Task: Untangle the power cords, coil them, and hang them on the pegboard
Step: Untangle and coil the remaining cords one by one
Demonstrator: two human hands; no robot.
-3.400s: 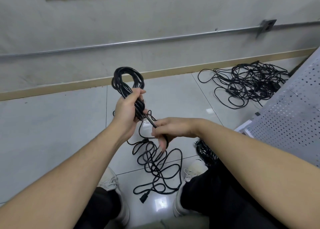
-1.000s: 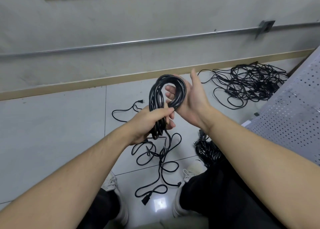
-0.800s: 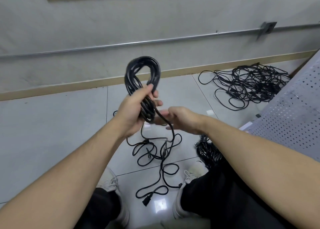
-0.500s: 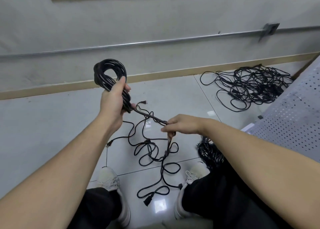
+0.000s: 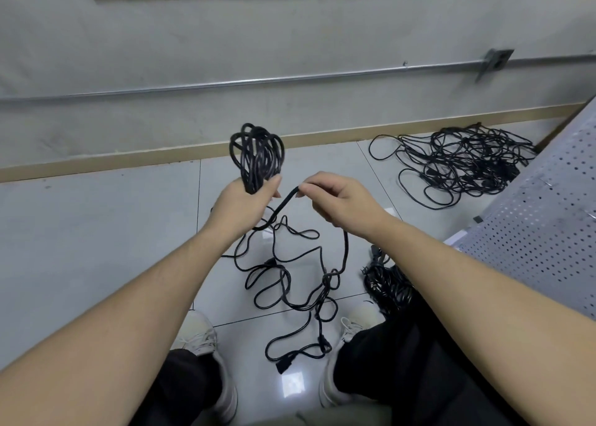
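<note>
A: What do the hands hold?

B: The left hand (image 5: 240,204) grips a black coiled cord (image 5: 257,156), loops standing up at 12 o'clock. The right hand (image 5: 338,199) pinches the cord's loose run (image 5: 283,204).

A: And the rest?

B: Loose loops (image 5: 290,280) sprawl on the floor (image 5: 96,232) at 6 o'clock. A tangled pile (image 5: 461,164) lies at 2 o'clock; the pegboard (image 5: 548,232) is cut off at 3. A dark bundle (image 5: 387,283) by the right shoe is half hidden.
</note>
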